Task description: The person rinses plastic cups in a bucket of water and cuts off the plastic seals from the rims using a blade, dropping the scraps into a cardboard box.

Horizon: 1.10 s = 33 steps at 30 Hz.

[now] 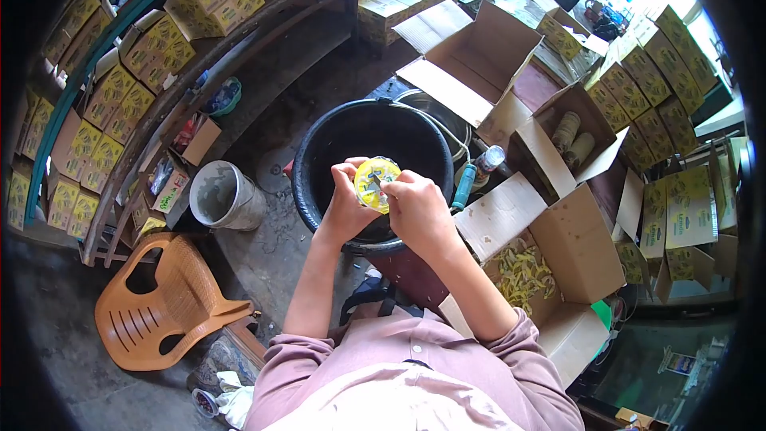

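Note:
Over a large black tub, my left hand is wrapped round a yellow round-topped container, its printed face turned up. My right hand is closed at the container's right side, with its fingertips pinching a small dark tool or tab against the top; what exactly it is cannot be made out. Both hands are close together, above the tub's near half. To the right lies an open cardboard box holding many small yellow pieces.
A grey bucket and an orange plastic chair stand at the left. A teal bottle is right of the tub. Open boxes fill the right side. Stacked yellow cartons line the left shelf.

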Available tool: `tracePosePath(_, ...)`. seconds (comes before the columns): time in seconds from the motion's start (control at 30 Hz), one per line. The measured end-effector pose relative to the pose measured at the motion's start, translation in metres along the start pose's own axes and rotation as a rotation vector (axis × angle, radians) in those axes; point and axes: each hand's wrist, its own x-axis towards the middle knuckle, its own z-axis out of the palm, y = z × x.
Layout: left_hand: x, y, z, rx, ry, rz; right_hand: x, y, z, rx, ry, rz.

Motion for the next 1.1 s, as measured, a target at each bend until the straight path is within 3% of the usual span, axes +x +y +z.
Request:
tracePosePath(0.3, 0.001, 0.002, -0.002, -0.004, -0.006, 0.010, -0.023, 0.001, -0.014, 0.030, -0.034, 0.031)
tracePosePath(0.4, 0.001, -0.001, -0.001, 0.040, -0.020, 0.025, -0.039, 0.004, -0.030, 0.160, -0.075, 0.116)
tracePosePath(0.5, 0.003, -0.003, -0.003, 0.107, -0.070, -0.003, -0.057, 0.013, -0.046, 0.314, 0.021, 0.152)
tracePosePath(0.6, 0.005, -0.004, -0.007, 0.270, -0.227, -0.049, -0.090, 0.035, -0.056, 0.461, 0.197, 0.223)
tracePosePath(0.67, 0.012, -0.005, -0.008, 0.412, -0.362, -0.071, -0.120, 0.050, -0.065, 0.710, 0.304, 0.487)
tracePosePath(0.7, 0.018, 0.006, -0.007, 0.520, -0.445, -0.129, -0.134, 0.057, -0.068, 0.772, 0.400, 0.517)
tracePosePath(0.87, 0.025, -0.009, 0.008, 1.012, -0.668, 0.120, -0.208, 0.098, -0.080, 1.204, 0.830, 0.696)
tracePosePath(0.9, 0.025, -0.015, 0.011, 1.090, -0.683, 0.183, -0.222, 0.105, -0.079, 1.223, 0.890, 0.731)
tracePosePath(1.1, 0.041, -0.025, 0.021, 1.268, -0.963, 0.051, -0.276, 0.116, -0.069, 1.231, 1.101, 0.832)
